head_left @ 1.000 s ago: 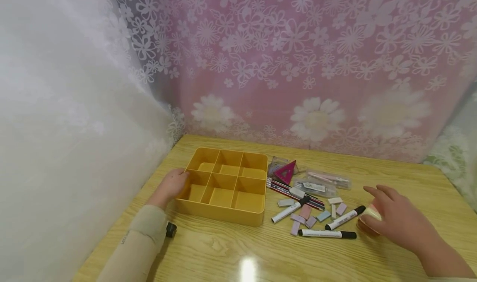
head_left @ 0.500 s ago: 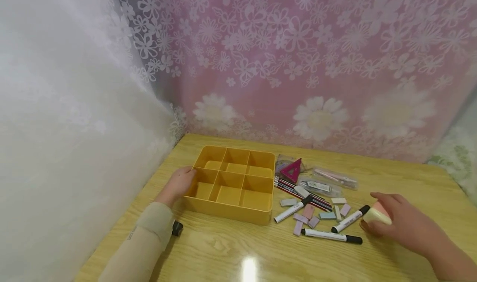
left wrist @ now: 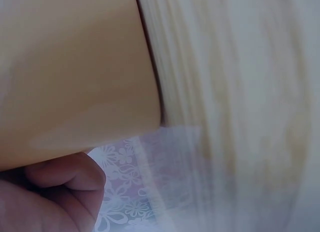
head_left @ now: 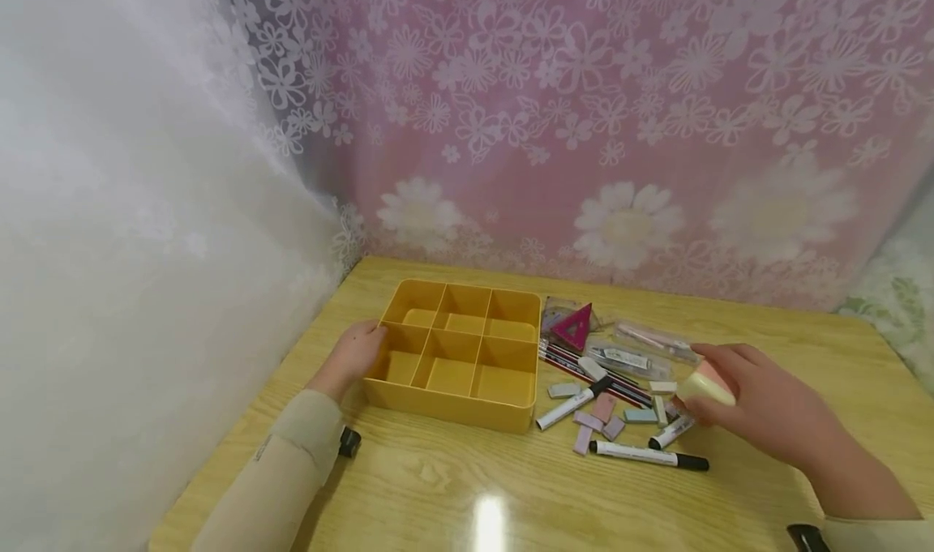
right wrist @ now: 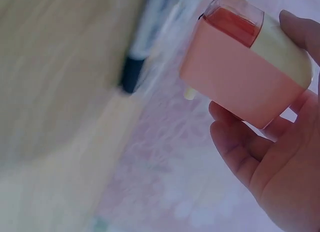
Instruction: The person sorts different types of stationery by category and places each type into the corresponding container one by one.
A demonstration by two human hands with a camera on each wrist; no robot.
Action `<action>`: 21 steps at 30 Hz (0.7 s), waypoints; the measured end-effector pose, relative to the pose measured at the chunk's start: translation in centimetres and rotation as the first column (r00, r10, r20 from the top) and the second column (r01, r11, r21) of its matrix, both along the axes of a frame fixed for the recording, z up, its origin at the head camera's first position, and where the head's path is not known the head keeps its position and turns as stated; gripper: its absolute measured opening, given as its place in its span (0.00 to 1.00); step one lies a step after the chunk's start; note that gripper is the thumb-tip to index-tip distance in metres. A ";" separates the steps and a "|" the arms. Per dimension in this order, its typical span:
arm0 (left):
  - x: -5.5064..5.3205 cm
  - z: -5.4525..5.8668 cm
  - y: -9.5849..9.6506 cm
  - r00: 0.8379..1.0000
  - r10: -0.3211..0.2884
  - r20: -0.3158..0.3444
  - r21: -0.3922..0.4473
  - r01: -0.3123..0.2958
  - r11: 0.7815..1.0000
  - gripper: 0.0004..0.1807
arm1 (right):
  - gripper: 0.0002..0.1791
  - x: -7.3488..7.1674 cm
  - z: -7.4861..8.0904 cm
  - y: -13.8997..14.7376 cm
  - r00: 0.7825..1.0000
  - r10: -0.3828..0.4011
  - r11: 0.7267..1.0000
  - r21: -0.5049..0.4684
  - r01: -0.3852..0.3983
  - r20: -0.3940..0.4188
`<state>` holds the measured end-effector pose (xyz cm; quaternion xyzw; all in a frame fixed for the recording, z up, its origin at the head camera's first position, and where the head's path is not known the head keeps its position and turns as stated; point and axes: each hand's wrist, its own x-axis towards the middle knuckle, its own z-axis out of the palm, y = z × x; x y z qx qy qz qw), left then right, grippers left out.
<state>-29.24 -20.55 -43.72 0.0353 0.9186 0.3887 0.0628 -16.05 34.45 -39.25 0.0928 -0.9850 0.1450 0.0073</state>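
A yellow six-compartment organizer box (head_left: 452,412) sits on the table, its compartments bare. My left hand (head_left: 355,349) grips the box's left side; in the left wrist view its curled fingers (left wrist: 75,179) are at the box edge. My right hand (head_left: 766,406) holds a pink-and-cream pencil sharpener (head_left: 706,384) between thumb and fingers, raised over the right end of the pile. The right wrist view shows the sharpener's (right wrist: 240,72) clear reddish window and a small cream knob. Below the right hand, a whiteboard marker (head_left: 671,432) is partly covered.
Right of the box lie another two markers (head_left: 642,453), several small pastel erasers (head_left: 603,408), pencils (head_left: 565,361), a magenta set square (head_left: 572,327) and clear packs of pens (head_left: 627,361). A flowered curtain (head_left: 620,130) hangs behind the table (head_left: 416,487).
My right hand has lifted the sharpener off the table and brought it up and left over the nearest marker. My left hand keeps its grip on the box.
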 end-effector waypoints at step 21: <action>-0.1 0.2 0.0 1.000 -0.006 -0.015 -0.008 0.006 1.000 0.27 | 0.42 -5.4 5.7 -17.3 0.961 0.231 0.973 0.012 -0.232 -0.150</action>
